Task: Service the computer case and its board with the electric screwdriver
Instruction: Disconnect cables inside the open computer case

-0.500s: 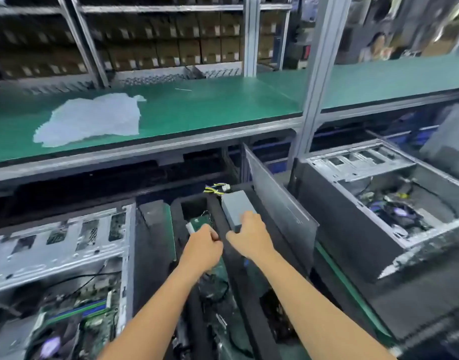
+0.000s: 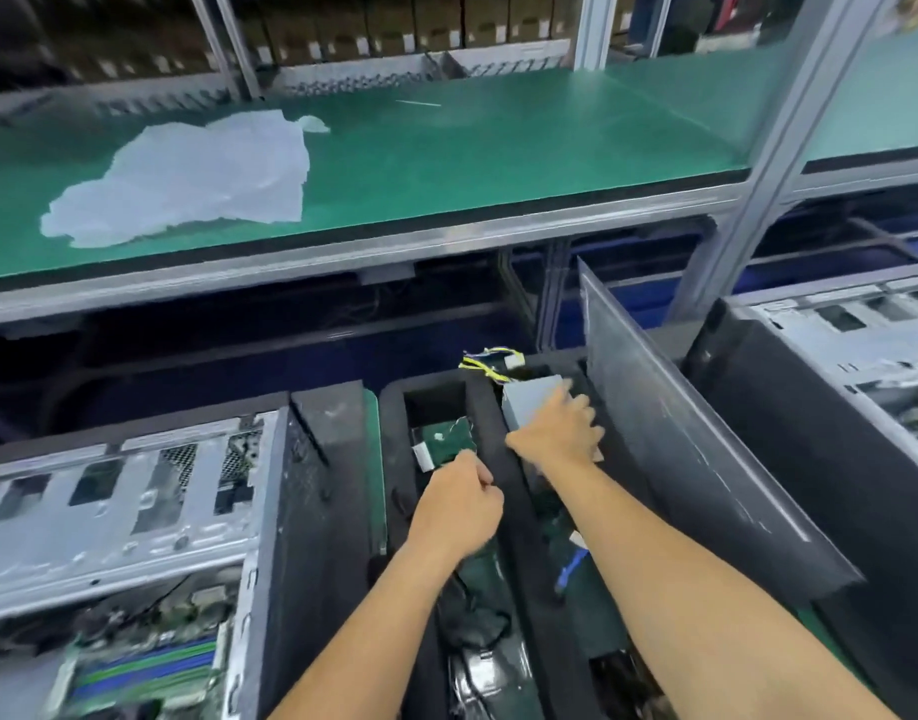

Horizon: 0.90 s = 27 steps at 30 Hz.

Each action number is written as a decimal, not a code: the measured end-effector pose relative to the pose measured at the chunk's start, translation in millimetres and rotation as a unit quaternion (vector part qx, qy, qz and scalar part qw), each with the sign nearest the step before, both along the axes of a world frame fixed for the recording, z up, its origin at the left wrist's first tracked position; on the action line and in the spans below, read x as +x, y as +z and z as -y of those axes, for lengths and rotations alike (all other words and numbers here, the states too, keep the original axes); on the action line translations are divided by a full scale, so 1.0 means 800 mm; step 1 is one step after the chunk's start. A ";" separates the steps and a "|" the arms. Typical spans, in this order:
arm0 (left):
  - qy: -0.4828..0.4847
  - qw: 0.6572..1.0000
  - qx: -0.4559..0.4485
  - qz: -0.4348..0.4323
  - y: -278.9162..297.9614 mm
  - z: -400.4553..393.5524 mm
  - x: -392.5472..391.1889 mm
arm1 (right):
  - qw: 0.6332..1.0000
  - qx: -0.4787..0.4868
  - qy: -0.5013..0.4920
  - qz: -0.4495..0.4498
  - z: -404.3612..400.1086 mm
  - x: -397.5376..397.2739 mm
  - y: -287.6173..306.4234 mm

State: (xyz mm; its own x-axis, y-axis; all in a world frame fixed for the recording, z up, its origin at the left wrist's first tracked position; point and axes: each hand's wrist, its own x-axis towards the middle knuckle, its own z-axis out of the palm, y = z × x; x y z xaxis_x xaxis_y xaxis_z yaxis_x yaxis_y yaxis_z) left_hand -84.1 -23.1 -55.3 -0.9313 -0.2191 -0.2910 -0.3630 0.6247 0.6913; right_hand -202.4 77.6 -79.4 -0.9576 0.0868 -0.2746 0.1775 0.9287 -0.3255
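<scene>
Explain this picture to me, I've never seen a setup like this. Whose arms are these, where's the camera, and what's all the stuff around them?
There is no machine here: the arms belong to a person, and the camera sits on that person's head, looking forward and down, so you see the work as they do.

The right hand lies on a small grey metal box with yellow and black wires at its far end; how firm the grip is, blur hides. The left hand is curled at the edge of a green circuit board. Both sit in slots of a black foam tray.

An open computer case lies to the left, another to the right. A dark panel leans beside the tray. Above is a green shelf with a crumpled plastic bag. I see no screwdriver.
</scene>
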 end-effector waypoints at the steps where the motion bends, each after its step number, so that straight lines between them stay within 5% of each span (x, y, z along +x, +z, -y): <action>1: 0.000 1.000 0.003 0.001 0.000 0.000 0.000 | 1.000 -0.002 -0.009 -0.008 0.002 -0.002 -0.002; 8: 0.025 1.000 0.015 -0.008 0.015 0.001 -0.003 | 0.994 0.001 -0.034 -0.102 0.012 0.011 0.016; 18: 0.070 0.989 0.054 -0.115 0.082 0.018 0.010 | 0.977 -0.045 0.034 -0.204 0.000 0.064 0.162; 24: 0.130 0.966 0.076 -0.208 0.146 0.070 0.051 | 0.956 -0.116 0.067 -0.259 0.020 0.149 0.266; 27: 0.145 0.947 0.120 -0.260 0.175 0.099 0.086 | 0.934 -0.247 0.087 -0.245 0.041 0.190 0.320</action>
State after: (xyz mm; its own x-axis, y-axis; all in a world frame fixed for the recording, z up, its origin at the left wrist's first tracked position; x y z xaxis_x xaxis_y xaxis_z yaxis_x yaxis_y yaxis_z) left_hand -15.1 -102.5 84.3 -0.8726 -0.4740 0.1176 -0.0665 0.3538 0.9330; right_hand -50.6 44.6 176.6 -0.9668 -0.1029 0.2340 -0.2440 0.6445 -0.7247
